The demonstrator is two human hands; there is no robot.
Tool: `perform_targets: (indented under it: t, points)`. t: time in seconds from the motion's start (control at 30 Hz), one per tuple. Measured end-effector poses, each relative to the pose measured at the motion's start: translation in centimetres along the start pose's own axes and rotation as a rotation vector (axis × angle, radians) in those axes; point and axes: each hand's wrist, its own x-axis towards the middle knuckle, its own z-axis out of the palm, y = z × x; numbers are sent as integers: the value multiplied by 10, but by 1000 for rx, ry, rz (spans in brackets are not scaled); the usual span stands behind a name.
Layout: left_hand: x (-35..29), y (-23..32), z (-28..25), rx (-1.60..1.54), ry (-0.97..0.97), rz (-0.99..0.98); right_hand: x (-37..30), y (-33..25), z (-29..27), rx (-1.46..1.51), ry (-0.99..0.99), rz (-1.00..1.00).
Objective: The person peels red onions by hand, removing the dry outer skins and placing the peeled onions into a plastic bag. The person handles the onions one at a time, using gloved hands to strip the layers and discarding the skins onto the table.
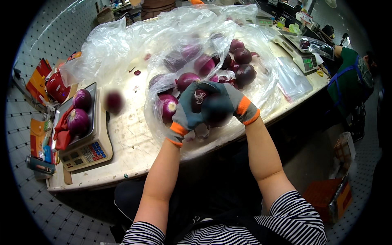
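Note:
Both hands wear grey-and-teal work gloves with orange cuffs and meet over the near side of an open clear plastic bag [153,130]. My left hand [188,109] is closed around a red onion [199,98], its root end facing up. My right hand [233,97] curls in from the other side, also gripping; a dark round shape under its fingers is blurred. Around them in the bag lie several red onions [246,75], with another red onion [168,106] beside my left wrist. Loose papery skins show below the gloves.
At the left, a scale [87,153] carries two onions [79,121] and a red net bag [62,132]. A blurred onion [114,102] sits beside it. Flat plastic bags [294,79] and another scale [300,55] are at right, near a person in green [347,69].

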Motion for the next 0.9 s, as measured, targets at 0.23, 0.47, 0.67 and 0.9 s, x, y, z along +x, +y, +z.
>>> perform_targets:
  t: [0.23, 0.47, 0.67, 0.9]
  points:
    - [1, -13, -1, 157, -16, 141, 12, -18, -4, 115, -168, 423]
    - [-1, 17, -8, 215, 11, 121, 15, -26, 21, 28, -90, 513]
    - [0, 18, -12, 246, -43, 108, 8, -18, 22, -137, -104, 258]
    - [1, 29, -10, 155, -88, -45, 8, -28, 24, 130, 95, 635]
